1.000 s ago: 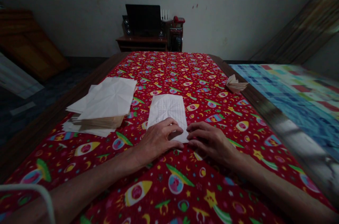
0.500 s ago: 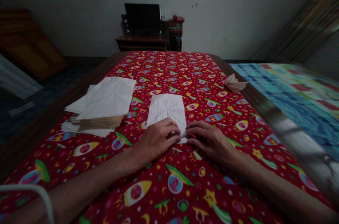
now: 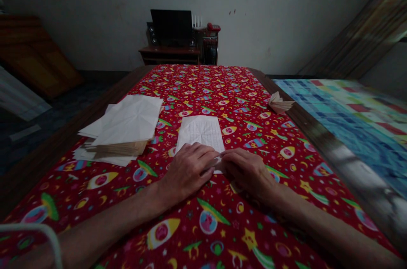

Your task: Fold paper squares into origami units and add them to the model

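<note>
A sheet of white paper (image 3: 201, 130) with printed lines and creases meeting near its middle lies flat in front of me. At its near edge my left hand (image 3: 193, 166) is closed, thumb and fingers pinching the paper. My right hand (image 3: 246, 169) pinches the same edge at the near right corner, its fingertips almost touching those of the left. Between the two hands a small folded part of the edge shows; the rest of it is hidden by my fingers.
To the left is a stack of creased paper sheets (image 3: 127, 123). A folded paper piece (image 3: 280, 103) sits at the table's right edge. Red patterned cloth (image 3: 210, 91) covers the table. Beyond stand a monitor (image 3: 171, 26) and a red telephone (image 3: 213, 27). A white cable (image 3: 41, 227) crosses the lower left.
My fingertips have come closer together along the paper's near edge, and the left fingers now lie further over it. The camera view has tilted slightly.
</note>
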Demonstrator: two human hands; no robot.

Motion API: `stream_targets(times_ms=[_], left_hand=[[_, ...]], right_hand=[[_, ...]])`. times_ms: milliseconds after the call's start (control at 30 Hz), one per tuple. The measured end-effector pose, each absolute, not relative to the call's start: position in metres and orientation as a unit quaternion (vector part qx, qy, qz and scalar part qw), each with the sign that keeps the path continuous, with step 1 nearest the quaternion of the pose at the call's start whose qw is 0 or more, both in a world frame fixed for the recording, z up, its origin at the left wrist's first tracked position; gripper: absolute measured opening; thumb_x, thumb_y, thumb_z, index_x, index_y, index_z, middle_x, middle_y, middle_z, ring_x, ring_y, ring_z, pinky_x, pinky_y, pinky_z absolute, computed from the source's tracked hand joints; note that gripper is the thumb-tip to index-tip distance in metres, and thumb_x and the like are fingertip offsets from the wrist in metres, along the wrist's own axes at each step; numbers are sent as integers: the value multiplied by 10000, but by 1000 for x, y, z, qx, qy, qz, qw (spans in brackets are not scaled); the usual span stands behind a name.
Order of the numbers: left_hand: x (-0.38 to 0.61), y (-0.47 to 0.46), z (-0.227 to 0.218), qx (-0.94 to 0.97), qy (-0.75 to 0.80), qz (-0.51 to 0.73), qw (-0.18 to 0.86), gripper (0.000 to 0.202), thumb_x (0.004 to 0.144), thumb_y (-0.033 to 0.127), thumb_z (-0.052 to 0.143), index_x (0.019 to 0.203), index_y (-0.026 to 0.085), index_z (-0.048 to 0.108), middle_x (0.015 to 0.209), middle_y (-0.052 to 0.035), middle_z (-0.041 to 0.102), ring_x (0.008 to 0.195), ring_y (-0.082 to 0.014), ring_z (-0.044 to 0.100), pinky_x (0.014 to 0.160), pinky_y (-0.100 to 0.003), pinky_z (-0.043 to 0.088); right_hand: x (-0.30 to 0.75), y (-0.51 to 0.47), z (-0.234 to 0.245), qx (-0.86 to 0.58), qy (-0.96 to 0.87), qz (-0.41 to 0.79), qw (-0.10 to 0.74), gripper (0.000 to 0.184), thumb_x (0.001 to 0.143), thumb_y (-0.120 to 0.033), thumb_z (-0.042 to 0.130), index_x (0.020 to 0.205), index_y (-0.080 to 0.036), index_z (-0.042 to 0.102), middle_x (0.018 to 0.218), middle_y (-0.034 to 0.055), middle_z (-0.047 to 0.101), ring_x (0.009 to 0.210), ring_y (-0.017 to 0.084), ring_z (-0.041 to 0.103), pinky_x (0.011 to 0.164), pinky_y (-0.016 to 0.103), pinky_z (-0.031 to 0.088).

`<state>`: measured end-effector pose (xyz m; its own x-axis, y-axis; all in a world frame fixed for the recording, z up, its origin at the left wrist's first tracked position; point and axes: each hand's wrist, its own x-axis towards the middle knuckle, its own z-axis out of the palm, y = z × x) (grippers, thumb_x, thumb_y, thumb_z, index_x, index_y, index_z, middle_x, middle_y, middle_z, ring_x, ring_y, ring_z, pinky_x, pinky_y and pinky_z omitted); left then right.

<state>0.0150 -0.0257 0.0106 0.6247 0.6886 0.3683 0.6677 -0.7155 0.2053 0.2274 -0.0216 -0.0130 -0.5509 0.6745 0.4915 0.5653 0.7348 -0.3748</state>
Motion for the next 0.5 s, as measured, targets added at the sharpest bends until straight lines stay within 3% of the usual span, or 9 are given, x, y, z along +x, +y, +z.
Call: stream_targets(times_ms=[133, 267, 367, 500], left_hand=[[0, -14, 12, 906, 365, 211, -45, 119, 862, 149, 540, 940, 189, 620, 966, -38, 640, 905, -205, 545, 775, -335, 433], [-26, 2, 37, 864, 389, 283, -150, 133, 883, 141, 518, 875, 185, 643, 895, -26, 650, 841, -178, 555, 742, -302, 463], [-46, 7, 70, 816, 409, 319, -255, 107, 889, 180, 540, 899, 179, 646, 921, -32, 655, 881, -177, 562, 782, -311, 472], [-73, 5, 104, 733, 447, 378, -346, 97, 866, 231, 581, 818, 162, 630, 904, -20, 648, 870, -160, 554, 832, -332, 458]], right_hand=[[231, -23, -13, -375, -855, 101, 344, 140, 936, -211, 447, 1010, -200, 565, 876, 53, 659, 740, 143, 610, 634, 249, 488], [231, -24, -12, -402, -845, 97, 340, 348, 905, -228, 512, 1251, -217, 478, 1101, 88, 634, 955, 187, 604, 806, 333, 509], [226, -23, -7, -365, -870, 111, 312, 316, 902, -204, 506, 1217, -216, 531, 1175, 89, 615, 1072, 207, 563, 894, 377, 489], [220, -24, 2, -316, -904, 115, 265, 223, 907, -189, 482, 1083, -216, 615, 1117, 76, 646, 1111, 233, 533, 949, 437, 456]])
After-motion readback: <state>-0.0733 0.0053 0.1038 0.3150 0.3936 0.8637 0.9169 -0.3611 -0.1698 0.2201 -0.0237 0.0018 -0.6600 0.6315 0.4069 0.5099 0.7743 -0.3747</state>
